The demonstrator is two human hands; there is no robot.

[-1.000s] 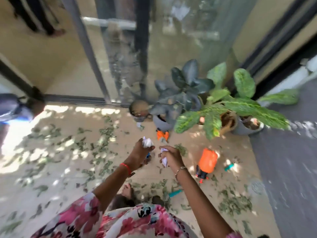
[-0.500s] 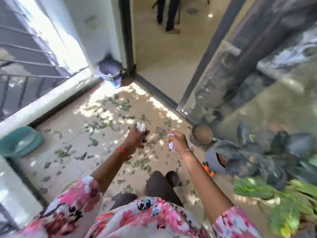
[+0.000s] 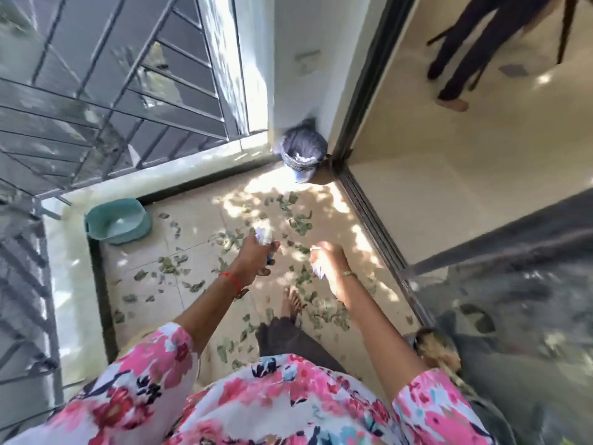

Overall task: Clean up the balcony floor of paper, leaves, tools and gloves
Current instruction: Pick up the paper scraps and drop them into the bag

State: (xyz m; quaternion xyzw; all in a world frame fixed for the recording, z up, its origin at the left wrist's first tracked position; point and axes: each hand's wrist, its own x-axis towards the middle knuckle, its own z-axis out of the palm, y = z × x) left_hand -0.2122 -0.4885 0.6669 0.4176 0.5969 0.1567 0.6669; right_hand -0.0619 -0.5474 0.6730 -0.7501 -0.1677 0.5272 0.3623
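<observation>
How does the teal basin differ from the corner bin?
The teal basin is low, wide and unlined; the bin is taller, lined with a dark bag. The basin sits by the railing ledge; the bin in the corner by the door track. White scraps show in the bin, none in the basin. Both are open-topped.

Basin [image 3: 117, 221] left, bin [image 3: 304, 152] ahead, leaves [image 3: 298, 220] between.

Single head-worn wide-angle view; looks steeply down, forward across balcony floor [image 3: 192, 208] toward corner bin [image 3: 303, 152].
</observation>
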